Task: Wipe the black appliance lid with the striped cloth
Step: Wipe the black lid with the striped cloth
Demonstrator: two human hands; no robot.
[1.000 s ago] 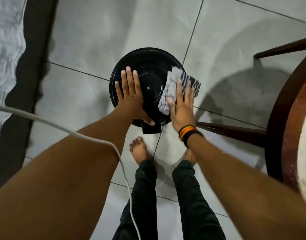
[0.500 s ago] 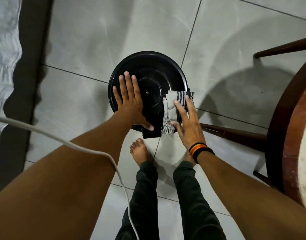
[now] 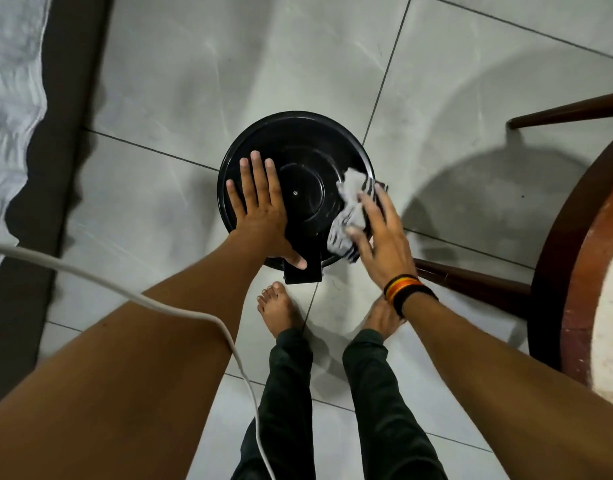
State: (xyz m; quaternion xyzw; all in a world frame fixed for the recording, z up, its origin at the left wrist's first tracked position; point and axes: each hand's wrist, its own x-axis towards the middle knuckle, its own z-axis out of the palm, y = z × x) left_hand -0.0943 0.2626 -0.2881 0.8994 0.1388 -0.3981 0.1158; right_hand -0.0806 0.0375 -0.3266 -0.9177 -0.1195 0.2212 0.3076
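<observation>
A round black appliance lid [image 3: 298, 147] faces up on the tiled floor, with a raised centre disc and a black tab at its near edge. My left hand [image 3: 261, 209] lies flat on the lid's left side, fingers spread, thumb near the tab. My right hand [image 3: 381, 237] presses the grey-and-black striped cloth [image 3: 350, 209] against the lid's right rim. The cloth is bunched and partly hidden under my fingers.
A dark wooden table with slanted legs [image 3: 471, 282] stands close on the right. A white cable [image 3: 125, 292] crosses my left forearm. My bare feet [image 3: 280, 310] stand just behind the lid. A grey mat and pale fabric [image 3: 14, 133] run along the left.
My right hand slid the cloth from the lid's upper right down to the near right edge, then back up along the right rim. My left hand stayed flat on the lid.
</observation>
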